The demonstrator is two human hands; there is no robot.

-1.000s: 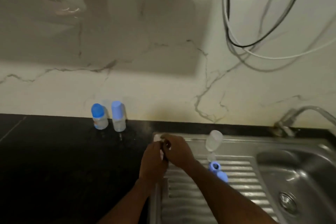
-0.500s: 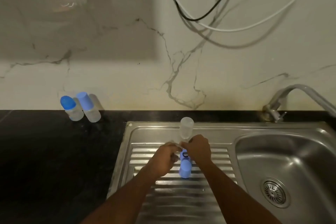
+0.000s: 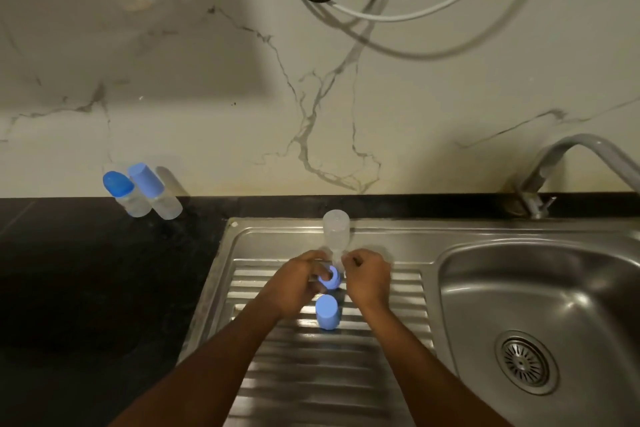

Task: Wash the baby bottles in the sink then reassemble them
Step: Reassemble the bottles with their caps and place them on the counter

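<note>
A clear bottle body (image 3: 335,230) stands upside down at the back of the steel drainboard (image 3: 391,291). Just in front of it my left hand (image 3: 294,284) grips a blue screw ring (image 3: 331,279), with one finger in its hole. My right hand (image 3: 367,276) is close beside the ring, its fingers curled and pinching a small clear piece (image 3: 343,258) that is hard to make out. A blue cap (image 3: 327,312) stands on the drainboard between my wrists. Two assembled bottles with blue caps (image 3: 119,191) (image 3: 154,191) stand against the wall on the black counter.
The sink basin (image 3: 519,274) with its drain (image 3: 523,362) lies to the right, under a curved tap (image 3: 568,156). Black counter (image 3: 86,288) stretches to the left. White and black cables (image 3: 363,7) hang on the marble wall above.
My hands moved from the drainboard's back left corner to the blue parts in front of the upturned bottle. The left hand took hold of the blue ring. The view swung right.
</note>
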